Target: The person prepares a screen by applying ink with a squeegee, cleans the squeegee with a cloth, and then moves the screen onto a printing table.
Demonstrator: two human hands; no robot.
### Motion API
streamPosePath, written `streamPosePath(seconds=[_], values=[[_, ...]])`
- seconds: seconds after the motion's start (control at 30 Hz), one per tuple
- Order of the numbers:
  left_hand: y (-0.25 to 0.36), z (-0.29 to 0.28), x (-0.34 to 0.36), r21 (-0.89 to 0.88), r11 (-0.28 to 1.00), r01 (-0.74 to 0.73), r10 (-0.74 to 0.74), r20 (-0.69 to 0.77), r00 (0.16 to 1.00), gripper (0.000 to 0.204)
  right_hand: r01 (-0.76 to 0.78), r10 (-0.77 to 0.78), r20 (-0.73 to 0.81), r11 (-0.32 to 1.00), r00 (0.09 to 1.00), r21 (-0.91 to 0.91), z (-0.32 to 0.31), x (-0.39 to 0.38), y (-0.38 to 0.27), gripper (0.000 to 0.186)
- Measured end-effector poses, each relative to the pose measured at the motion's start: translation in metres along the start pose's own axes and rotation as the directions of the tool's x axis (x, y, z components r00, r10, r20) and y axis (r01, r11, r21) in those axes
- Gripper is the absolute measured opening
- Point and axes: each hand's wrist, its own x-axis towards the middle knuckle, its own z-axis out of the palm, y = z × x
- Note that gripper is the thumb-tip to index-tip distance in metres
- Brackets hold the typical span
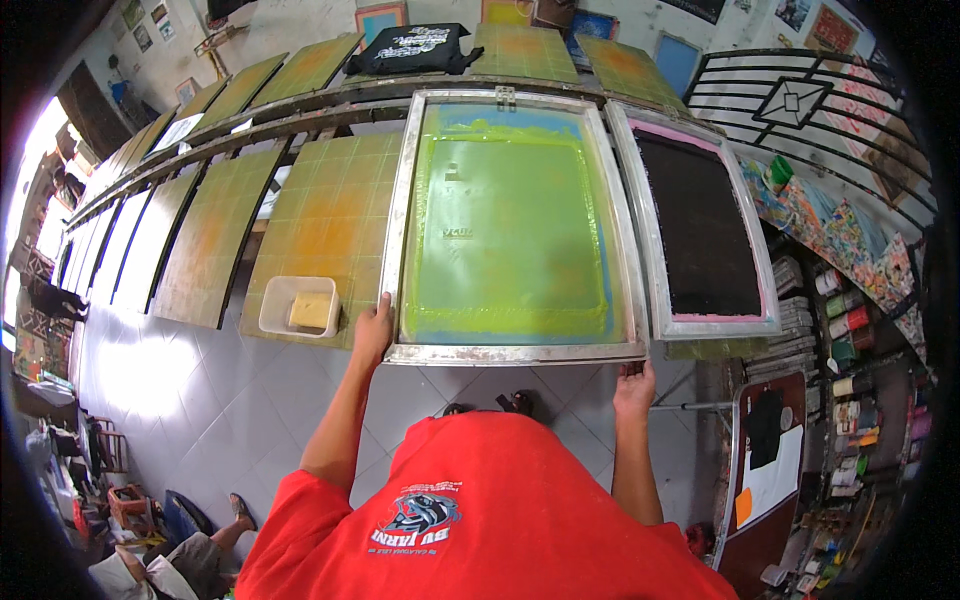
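A large silk-screen frame (516,353) with a metal rim and a yellow-green mesh lies in front of me, its far edge at a hinge clamp (506,97). My left hand (374,328) grips the frame's left side close to the near corner, fingers wrapped round the rim. At the near right corner, my right hand (634,384) is palm up with its fingers curled at the rim, partly hidden beneath it. Left of the frame, a clear plastic tub (270,305) holding a yellow sponge (310,310) sits on a printing board (330,200).
A second screen frame (722,328) with a dark mesh lies close on the right. A black printed shirt (415,48) rests on the far boards. Rows of boards stretch left. A small stand (770,400) and shelves of pots (850,320) stand right. A person (200,555) sits lower left.
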Motion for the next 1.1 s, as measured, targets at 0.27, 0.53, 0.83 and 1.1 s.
streamPosePath(seconds=[0.27, 0.53, 0.83, 1.1], values=[[0.007, 0.006, 0.013, 0.271, 0.954, -0.131, 0.163, -0.101, 0.981, 0.067, 0.097, -0.105, -0.023, 0.968, 0.994, -0.231, 0.013, -0.005, 0.004, 0.034], [0.033, 0.002, 0.005, 0.598, 0.76, -0.255, 0.311, 0.01, 0.95, 0.062, 0.271, -0.317, 0.044, 0.721, 0.947, -0.638, 0.001, 0.011, 0.011, 0.045], [-0.002, -0.01, -0.016, 0.506, 0.786, -0.354, 0.485, -0.152, 0.861, 0.059, 0.451, -0.474, 0.287, 0.279, 0.833, -0.848, -0.021, 0.012, 0.016, 0.055], [-0.029, -0.105, -0.071, 0.545, 0.789, -0.284, 0.565, -0.461, 0.685, 0.097, 0.248, -0.33, 0.111, 0.41, 0.938, -0.878, -0.12, -0.006, 0.041, 0.054]])
